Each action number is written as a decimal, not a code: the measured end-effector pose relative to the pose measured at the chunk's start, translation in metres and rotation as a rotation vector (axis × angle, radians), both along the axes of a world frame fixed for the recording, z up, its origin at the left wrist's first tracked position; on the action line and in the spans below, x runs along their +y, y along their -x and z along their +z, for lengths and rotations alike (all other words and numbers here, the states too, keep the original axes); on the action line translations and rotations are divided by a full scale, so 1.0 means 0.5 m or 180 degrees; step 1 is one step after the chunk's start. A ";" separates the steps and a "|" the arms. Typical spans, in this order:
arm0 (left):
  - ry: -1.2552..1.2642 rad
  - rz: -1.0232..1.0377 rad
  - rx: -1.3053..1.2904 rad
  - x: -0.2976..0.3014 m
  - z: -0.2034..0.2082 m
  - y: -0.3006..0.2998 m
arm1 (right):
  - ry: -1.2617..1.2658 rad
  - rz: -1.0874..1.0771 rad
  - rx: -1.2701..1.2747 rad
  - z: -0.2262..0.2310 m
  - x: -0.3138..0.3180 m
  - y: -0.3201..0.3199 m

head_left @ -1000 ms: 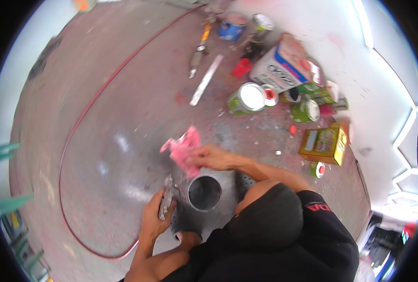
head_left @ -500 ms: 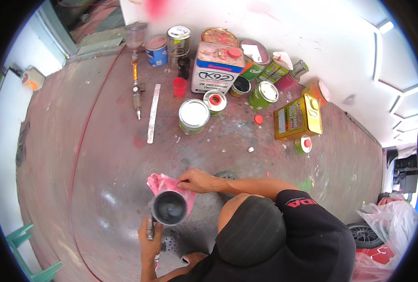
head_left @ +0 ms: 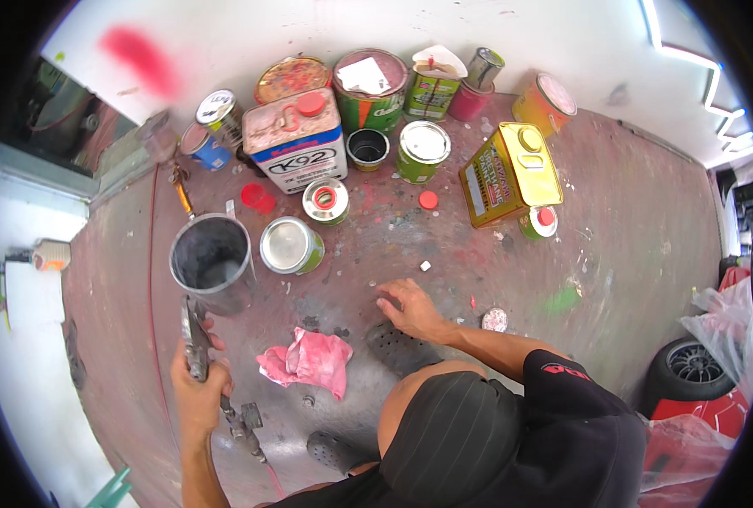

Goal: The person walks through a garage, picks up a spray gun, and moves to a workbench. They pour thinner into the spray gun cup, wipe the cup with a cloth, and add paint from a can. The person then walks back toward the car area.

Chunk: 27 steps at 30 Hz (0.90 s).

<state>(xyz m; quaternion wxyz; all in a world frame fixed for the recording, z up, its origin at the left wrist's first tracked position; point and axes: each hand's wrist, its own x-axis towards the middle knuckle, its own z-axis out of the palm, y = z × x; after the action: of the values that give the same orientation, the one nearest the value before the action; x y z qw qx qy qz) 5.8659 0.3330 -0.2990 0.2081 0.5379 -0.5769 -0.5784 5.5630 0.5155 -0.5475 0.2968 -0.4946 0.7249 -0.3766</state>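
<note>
My left hand [head_left: 197, 391] is closed around the handle of a paint spray gun [head_left: 195, 339]. On top of the gun sits a grey cup [head_left: 211, 292], tilted so that its dark, stained inside shows. A hose fitting [head_left: 245, 433] hangs below the grip. My right hand [head_left: 414, 311] holds nothing, its fingers loosely bent and apart, above the floor beside my grey clog [head_left: 400, 349]. Between my hands a crumpled pink-stained cloth [head_left: 313, 360] lies on the floor. Just beyond the gun cup stands a lidded paint can [head_left: 290, 244].
Along the white wall stand a large white thinner can [head_left: 300, 152], a yellow thinner can [head_left: 512, 173], a green lidded can [head_left: 424, 148] and several other tins. A red cap [head_left: 428, 200] lies among them. A red hose [head_left: 150, 254] runs along the left floor. At right lies a wheel [head_left: 694, 368].
My right hand has let go of the pink cloth, which now lies on the floor, and has moved right. My left hand has carried the spray gun left and forward. The view has shifted.
</note>
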 end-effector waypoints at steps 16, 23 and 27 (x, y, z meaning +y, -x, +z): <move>-0.0021 -0.0101 -0.0067 -0.052 -0.014 0.218 | -0.0483 -0.0969 0.1728 -0.096 -0.169 0.350; -0.0004 0.0149 -0.0234 -0.052 -0.039 0.174 | 0.1398 -0.0281 0.1094 0.007 -0.351 0.173; 0.0037 0.0068 -0.0338 -0.047 -0.038 0.199 | 0.1025 0.0063 0.1130 0.006 -0.441 0.126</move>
<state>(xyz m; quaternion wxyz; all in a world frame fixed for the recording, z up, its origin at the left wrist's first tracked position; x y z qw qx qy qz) 5.7666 0.3093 -0.3182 0.1865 0.5728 -0.5847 -0.5434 5.5002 0.2949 -0.5443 0.0858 -0.6011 0.6914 -0.3915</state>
